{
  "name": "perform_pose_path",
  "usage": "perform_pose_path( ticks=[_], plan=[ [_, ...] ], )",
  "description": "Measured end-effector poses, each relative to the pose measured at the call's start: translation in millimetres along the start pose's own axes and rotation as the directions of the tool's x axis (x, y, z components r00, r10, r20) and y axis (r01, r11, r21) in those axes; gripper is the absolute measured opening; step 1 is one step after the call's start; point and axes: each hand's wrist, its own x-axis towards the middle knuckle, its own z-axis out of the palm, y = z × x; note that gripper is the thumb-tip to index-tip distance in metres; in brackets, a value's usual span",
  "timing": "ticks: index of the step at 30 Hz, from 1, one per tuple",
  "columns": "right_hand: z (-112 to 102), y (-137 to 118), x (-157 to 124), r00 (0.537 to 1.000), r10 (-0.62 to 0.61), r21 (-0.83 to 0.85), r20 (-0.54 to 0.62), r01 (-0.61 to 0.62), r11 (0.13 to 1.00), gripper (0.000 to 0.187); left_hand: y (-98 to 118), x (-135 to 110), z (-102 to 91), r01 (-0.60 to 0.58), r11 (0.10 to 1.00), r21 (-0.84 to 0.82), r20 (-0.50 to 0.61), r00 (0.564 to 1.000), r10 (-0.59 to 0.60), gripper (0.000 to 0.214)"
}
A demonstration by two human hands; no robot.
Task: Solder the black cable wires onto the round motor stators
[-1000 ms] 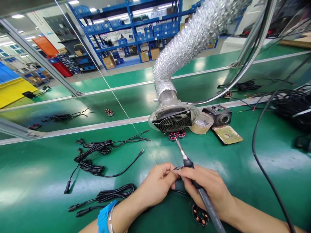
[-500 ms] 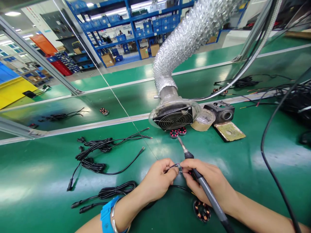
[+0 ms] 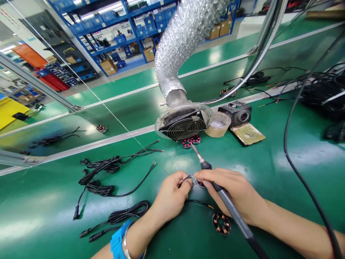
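My left hand (image 3: 171, 196) is closed in a pinch on the end of a thin black wire (image 3: 185, 178) just above the green bench. My right hand (image 3: 234, 194) is wrapped round a soldering iron (image 3: 223, 198), whose metal tip points up and away toward two small red stator coils (image 3: 191, 141). Its fingertips also meet the wire end and a small part (image 3: 199, 183) that I cannot make out. A copper-wound stator (image 3: 221, 223) lies on the mat below my right wrist. A blue band and a bracelet sit on my left wrist.
A foil fume duct with a fan grille (image 3: 184, 126) hangs over the bench behind the hands. Beside it stand a solder pot (image 3: 217, 124), a black iron stand (image 3: 237, 113) and a sponge plate (image 3: 247, 133). Bundled black cables (image 3: 102, 176) lie left; more cables at the right edge.
The view has shifted slightly; my hands stay together at the wire end. The right hand's fingertips have closed further over the wire, and the iron is tilted a bit more.
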Motion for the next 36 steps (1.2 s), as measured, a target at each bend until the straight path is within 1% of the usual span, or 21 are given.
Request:
perform_pose_path(
  ticks=[5,9,13,17,22,27,36],
  plan=[
    [-24,-23,-4,0.989,0.08,0.016,-0.122,-0.079,0.997,0.042,2,-2,0.0,0.005,1.0,0.024,-0.006,1.0,-0.004,0.031],
    [-36,-27,-11,0.981,0.136,0.033,-0.141,-0.133,0.991,0.03,0,-2,0.2,-0.002,0.998,0.06,-0.03,1.0,0.004,0.031],
    [-33,-19,-14,0.974,0.147,0.06,-0.174,-0.138,0.989,0.023,-1,-2,0.8,0.001,0.998,0.069,-0.033,0.999,0.001,0.03],
    [-29,-14,-15,0.975,0.153,0.057,-0.16,-0.145,0.988,0.024,1,-2,1.3,0.0,0.999,0.048,-0.023,1.0,0.001,0.03],
    [-30,-16,-17,0.977,0.161,0.062,-0.139,-0.154,0.986,0.024,2,-2,0.8,0.003,1.0,0.027,-0.016,1.0,-0.003,0.029],
    [-29,-18,-16,0.975,0.172,0.088,-0.143,-0.161,0.983,0.023,3,-3,0.6,0.01,1.0,0.018,-0.02,1.0,-0.009,0.028],
    [-24,-24,-15,0.979,0.142,0.077,-0.147,-0.132,0.988,0.024,3,-3,1.5,-0.01,1.0,0.019,-0.026,1.0,0.01,0.028]
  ],
)
